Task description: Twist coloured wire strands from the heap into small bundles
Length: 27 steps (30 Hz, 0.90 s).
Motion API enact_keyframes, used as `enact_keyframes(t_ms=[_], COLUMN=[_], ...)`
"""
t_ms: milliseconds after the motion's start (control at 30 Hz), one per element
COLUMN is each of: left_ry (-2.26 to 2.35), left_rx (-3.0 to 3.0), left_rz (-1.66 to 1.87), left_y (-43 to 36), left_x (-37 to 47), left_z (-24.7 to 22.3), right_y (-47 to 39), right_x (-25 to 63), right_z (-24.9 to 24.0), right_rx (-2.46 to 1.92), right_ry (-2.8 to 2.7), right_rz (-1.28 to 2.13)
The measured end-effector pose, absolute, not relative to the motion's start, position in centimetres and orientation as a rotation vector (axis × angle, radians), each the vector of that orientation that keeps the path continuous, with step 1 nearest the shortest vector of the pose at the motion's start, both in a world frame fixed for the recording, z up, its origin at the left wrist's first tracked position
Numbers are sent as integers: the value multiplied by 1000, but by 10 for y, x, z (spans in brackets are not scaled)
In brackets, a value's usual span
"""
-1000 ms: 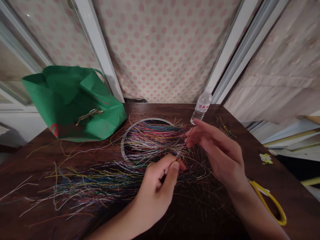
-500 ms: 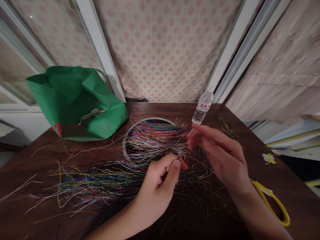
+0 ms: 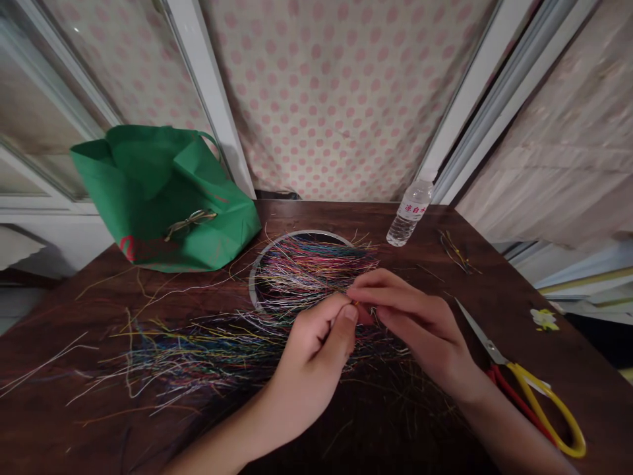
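A bundle of thin wires is pinched between the thumb and forefinger of my left hand (image 3: 316, 359), above the table's middle. My right hand (image 3: 428, 323) meets it from the right, with its fingertips closed on the wire ends just beyond my left thumb. What lies between the fingertips is mostly hidden. Behind them, a heap of multicoloured thin wires (image 3: 306, 267) lies across a round dark plate with a pale rim (image 3: 253, 290). A second long spread of loose coloured wires (image 3: 198, 359) stretches left from under my left hand.
A green bag (image 3: 148, 191) stands at the back left, with a small bundle of wires (image 3: 190, 223) against it. A water bottle (image 3: 410, 210) stands at the back right. Scissors with yellow and red handles (image 3: 509, 369), several wires (image 3: 457, 254) and a flower-shaped piece (image 3: 544, 320) lie at right.
My right hand has moved down and left, from apart to touching my left fingertips. My left hand keeps its pinch. The view has shifted slightly, showing more of the scissors.
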<state>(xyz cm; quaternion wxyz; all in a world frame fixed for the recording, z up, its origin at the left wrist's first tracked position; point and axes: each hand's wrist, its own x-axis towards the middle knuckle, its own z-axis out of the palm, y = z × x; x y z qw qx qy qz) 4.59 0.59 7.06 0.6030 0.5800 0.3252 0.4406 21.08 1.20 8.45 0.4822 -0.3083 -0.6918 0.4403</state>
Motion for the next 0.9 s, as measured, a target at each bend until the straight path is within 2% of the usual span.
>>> enact_keyframes(t_ms=[400,767,900], left_ry=[709,703,620], left_rx=[1295,1259,1137], left_rz=[1061,1058,1096], left_y=[9,7,8], left_x=[44,43,44], left_z=[73,75,77], right_y=[10,10,9], right_x=[207,205,204], right_z=[81,78,76], right_rx=[-782,-749,-755], right_ry=[-1668,-1787,-1726], right_rz=[1064,835,998])
